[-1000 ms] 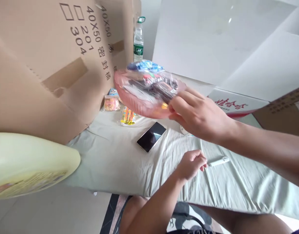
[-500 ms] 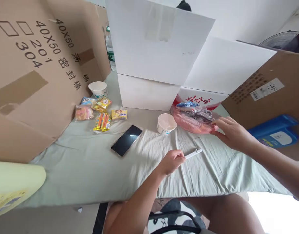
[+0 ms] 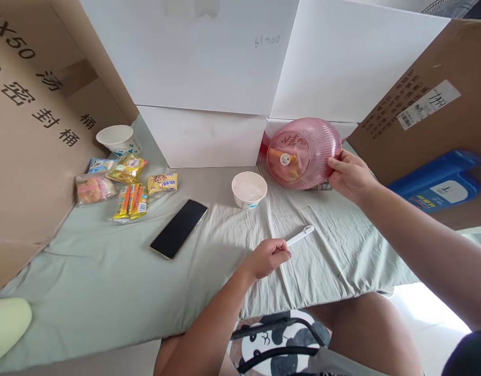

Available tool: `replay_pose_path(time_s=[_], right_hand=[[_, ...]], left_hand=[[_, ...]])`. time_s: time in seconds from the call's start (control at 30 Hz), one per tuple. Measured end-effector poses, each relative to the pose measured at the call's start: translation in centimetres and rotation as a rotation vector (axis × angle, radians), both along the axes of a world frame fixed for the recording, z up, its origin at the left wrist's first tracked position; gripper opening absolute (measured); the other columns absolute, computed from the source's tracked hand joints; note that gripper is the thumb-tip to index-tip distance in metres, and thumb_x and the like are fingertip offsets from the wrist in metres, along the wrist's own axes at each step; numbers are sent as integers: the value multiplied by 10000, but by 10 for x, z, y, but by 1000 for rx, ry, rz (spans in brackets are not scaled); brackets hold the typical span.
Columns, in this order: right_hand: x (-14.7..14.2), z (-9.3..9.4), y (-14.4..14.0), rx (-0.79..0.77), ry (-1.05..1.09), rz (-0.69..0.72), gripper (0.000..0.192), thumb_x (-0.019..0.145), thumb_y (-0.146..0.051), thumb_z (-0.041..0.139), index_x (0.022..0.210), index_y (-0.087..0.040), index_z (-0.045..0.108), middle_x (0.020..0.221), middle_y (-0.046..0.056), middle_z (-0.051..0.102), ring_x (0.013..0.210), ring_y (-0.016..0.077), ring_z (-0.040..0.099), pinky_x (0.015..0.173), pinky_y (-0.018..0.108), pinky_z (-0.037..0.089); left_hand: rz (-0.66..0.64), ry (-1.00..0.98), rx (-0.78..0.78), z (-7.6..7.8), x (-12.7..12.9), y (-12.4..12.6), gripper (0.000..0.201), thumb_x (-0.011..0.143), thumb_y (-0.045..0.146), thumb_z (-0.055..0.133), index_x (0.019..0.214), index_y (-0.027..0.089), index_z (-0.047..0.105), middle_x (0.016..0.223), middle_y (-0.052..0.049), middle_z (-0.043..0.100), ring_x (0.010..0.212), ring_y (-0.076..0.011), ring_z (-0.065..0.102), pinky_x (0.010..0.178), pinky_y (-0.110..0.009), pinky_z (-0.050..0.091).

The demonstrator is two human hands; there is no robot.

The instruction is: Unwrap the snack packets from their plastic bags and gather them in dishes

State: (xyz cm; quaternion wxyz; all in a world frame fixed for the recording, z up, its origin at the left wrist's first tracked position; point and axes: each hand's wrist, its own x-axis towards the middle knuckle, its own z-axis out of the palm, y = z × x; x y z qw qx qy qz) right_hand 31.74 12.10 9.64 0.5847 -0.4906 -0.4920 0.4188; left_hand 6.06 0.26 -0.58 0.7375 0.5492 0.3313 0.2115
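Observation:
My right hand (image 3: 352, 175) grips the rim of a clear pink ribbed bowl (image 3: 322, 141). The bowl is tipped up, its base with a round sticker turned toward me, and something yellow-orange shows through it. Part of a dark packet (image 3: 322, 186) peeks out below its edge. My left hand (image 3: 269, 257) is closed around a slim white plastic stick-like tool (image 3: 301, 236) with a rounded end, low over the cloth; its exact kind I cannot make out. Between the hands and the boxes stands a white paper bowl (image 3: 249, 190), upright.
A black phone (image 3: 178, 228) lies left of centre on the green cloth (image 3: 107, 277). Several wrapped snacks (image 3: 130, 201) and another paper bowl (image 3: 117, 138) sit farther left. White boxes (image 3: 209, 138) wall the back; a blue bottle (image 3: 440, 183) stands at right by cardboard.
My right hand has lifted and tipped the pink bowl so its base faces me; the packets that showed in it are mostly hidden now. My left hand keeps the white tool. The view has shifted.

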Motion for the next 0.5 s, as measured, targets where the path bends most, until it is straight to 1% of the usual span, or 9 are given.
replay_pose_path(time_s=[0.1, 0.2, 0.27, 0.33, 0.4, 0.43, 0.47, 0.5], right_hand=[[13, 5, 0, 14, 113, -17, 280, 690, -317, 836, 836, -251, 607, 837, 10, 636, 854, 174, 618, 868, 366, 525], [31, 23, -9, 78, 230, -67, 296, 662, -307, 860, 796, -248, 603, 762, -15, 552, 752, 141, 550, 829, 350, 509], [38, 37, -24, 144, 241, -107, 340, 630, -310, 893, 754, -245, 583, 732, -33, 485, 695, 119, 501, 796, 342, 498], [41, 46, -50, 220, 162, -161, 405, 614, -384, 918, 705, -246, 549, 713, -34, 443, 660, 116, 471, 758, 354, 489], [42, 44, -85, 281, 1, -243, 468, 616, -511, 912, 689, -252, 529, 708, -19, 455, 639, 129, 468, 715, 383, 482], [43, 39, -105, 288, -104, -293, 481, 613, -543, 907, 702, -257, 530, 722, -5, 489, 643, 144, 491, 707, 403, 484], [46, 31, -127, 301, -207, -376, 512, 577, -572, 917, 716, -263, 533, 722, 2, 514, 646, 160, 519, 694, 414, 489], [49, 21, -149, 286, -320, -477, 557, 522, -574, 939, 721, -268, 518, 714, 1, 531, 640, 172, 537, 674, 416, 494]], left_hand=[[-2, -9, 6, -2, 2, 2, 279, 756, 458, 596, 689, 209, 489, 597, 64, 347, 571, -104, 322, 579, -286, 227], [3, -9, 14, 0, 3, 3, 286, 751, 466, 605, 688, 211, 492, 592, 65, 348, 560, -104, 327, 569, -284, 239], [31, -11, 20, 2, 3, 3, 278, 750, 462, 605, 692, 210, 504, 589, 61, 379, 558, -107, 352, 570, -282, 274], [82, -14, 40, 5, 1, 3, 269, 758, 458, 592, 695, 210, 509, 583, 55, 409, 565, -115, 383, 583, -281, 312], [149, -1, 71, 6, -1, 3, 263, 783, 461, 557, 702, 214, 510, 579, 51, 418, 574, -125, 407, 594, -283, 335], [191, 26, 104, 6, -2, 3, 263, 803, 460, 536, 707, 217, 511, 583, 47, 424, 581, -132, 420, 598, -287, 347], [235, 70, 166, 5, -3, 2, 256, 821, 453, 526, 720, 218, 522, 603, 37, 451, 601, -143, 447, 614, -294, 370], [277, 129, 262, 3, -3, 1, 238, 836, 436, 531, 750, 214, 550, 650, 17, 509, 648, -159, 497, 651, -308, 407]])
